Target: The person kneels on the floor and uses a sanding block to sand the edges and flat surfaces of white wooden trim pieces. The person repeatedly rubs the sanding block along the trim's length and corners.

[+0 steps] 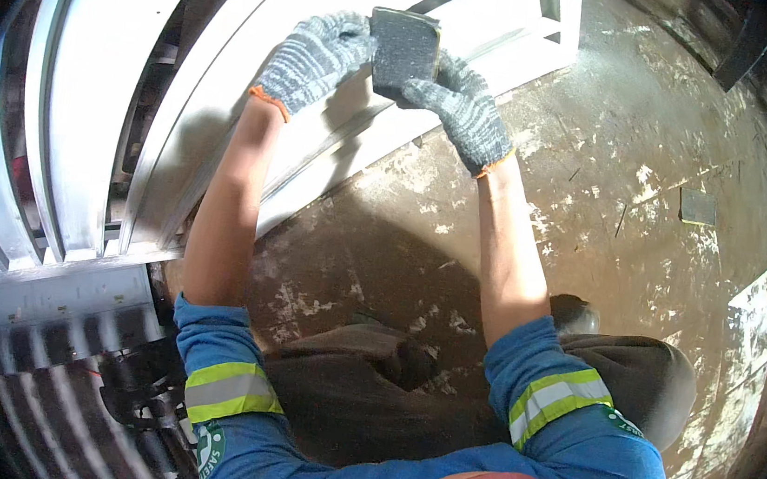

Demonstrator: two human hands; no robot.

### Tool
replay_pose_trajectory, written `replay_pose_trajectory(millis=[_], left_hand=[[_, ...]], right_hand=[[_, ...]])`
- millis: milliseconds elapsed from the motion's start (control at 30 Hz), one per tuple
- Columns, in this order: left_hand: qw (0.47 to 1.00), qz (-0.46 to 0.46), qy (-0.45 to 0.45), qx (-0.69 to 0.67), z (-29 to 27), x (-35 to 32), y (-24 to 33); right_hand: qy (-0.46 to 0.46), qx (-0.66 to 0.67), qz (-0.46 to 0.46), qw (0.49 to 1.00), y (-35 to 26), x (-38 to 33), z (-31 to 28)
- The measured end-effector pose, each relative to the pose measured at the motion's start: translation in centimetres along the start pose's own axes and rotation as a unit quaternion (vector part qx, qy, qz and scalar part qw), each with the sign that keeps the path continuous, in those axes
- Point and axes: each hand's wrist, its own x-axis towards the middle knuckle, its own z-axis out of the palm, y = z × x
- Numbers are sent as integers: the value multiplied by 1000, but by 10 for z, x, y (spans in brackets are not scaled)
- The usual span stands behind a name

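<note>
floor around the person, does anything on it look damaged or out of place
Yes. The brown floor is blotched with irregular pale patches, perhaps worn or spilled paint; I can't tell which. A small rectangular piece lies loose at the right, apart from the dark pad in the right hand.

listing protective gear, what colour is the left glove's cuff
The left glove's cuff is orange; head view.
</note>
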Motion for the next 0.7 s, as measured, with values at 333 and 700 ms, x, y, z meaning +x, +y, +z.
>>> replay_pose_trajectory(millis=[333, 700], left_hand=[[929, 26, 369, -27, -33, -31, 4], [843, 116, 522, 60, -88, -66, 0]], right_hand=[[100, -318, -237, 912, 3, 10, -1], [-49, -727, -444, 522, 38, 59, 0]])
